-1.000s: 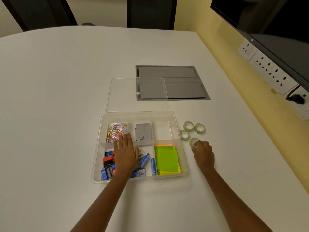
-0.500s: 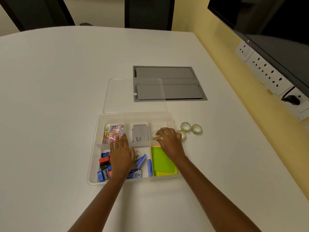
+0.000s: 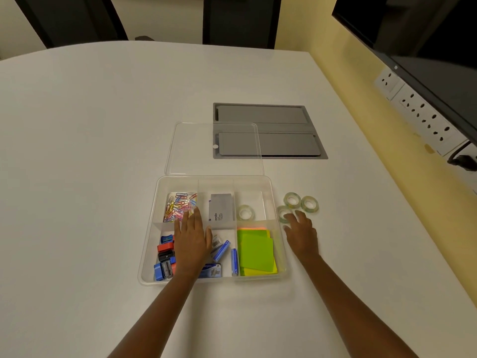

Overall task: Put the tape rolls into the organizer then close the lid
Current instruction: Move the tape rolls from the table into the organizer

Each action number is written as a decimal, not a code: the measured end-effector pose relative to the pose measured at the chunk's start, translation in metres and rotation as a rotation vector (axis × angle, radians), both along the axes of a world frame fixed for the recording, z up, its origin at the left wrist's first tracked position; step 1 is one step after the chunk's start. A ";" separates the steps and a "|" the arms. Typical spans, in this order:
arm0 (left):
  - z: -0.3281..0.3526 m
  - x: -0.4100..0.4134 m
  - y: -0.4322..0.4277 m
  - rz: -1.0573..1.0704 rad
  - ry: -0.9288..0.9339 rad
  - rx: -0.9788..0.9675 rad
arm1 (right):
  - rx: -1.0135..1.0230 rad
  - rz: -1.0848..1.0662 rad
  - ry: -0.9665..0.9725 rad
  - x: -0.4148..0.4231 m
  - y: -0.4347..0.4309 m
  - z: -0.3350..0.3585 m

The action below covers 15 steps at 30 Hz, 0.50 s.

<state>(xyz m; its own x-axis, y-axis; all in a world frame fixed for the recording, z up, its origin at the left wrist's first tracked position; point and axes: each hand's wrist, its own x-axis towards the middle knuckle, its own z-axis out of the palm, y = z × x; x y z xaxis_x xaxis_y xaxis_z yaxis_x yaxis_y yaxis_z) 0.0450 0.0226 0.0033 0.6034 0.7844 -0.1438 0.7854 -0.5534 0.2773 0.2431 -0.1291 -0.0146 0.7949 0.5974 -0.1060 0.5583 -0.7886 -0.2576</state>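
From the head camera we see the clear plastic organizer [image 3: 277, 202] with its flat transparent lid [image 3: 196, 148] lying open behind it, and our left hand [image 3: 192, 241] spread flat, gripping nothing, over the compartments. One glossy ring-shaped tape roll [image 3: 245, 212] now lies in the far right compartment where half a second ago our right hand [image 3: 300, 232] held it; that hand has moved out, fingers open and empty, touching the nearest of three tape rolls [image 3: 300, 204] on the smooth white table [image 3: 77, 151].

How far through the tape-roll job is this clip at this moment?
Done: one tape roll lies in the organizer's far-right compartment. In hand: the right hand reaches, open, over the nearest of three rolls on the table; the left hand rests flat in the organizer. Left: those three rolls, then the lid, which lies open.
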 end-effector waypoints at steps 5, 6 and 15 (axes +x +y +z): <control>-0.002 0.000 0.001 -0.004 0.000 -0.026 | 0.168 -0.093 0.082 0.002 0.002 0.003; -0.002 0.000 0.002 -0.006 0.007 -0.033 | 0.265 -0.133 0.114 0.003 0.005 0.008; -0.004 0.010 0.006 -0.031 -0.127 0.020 | 0.382 0.215 -0.086 -0.007 0.061 0.044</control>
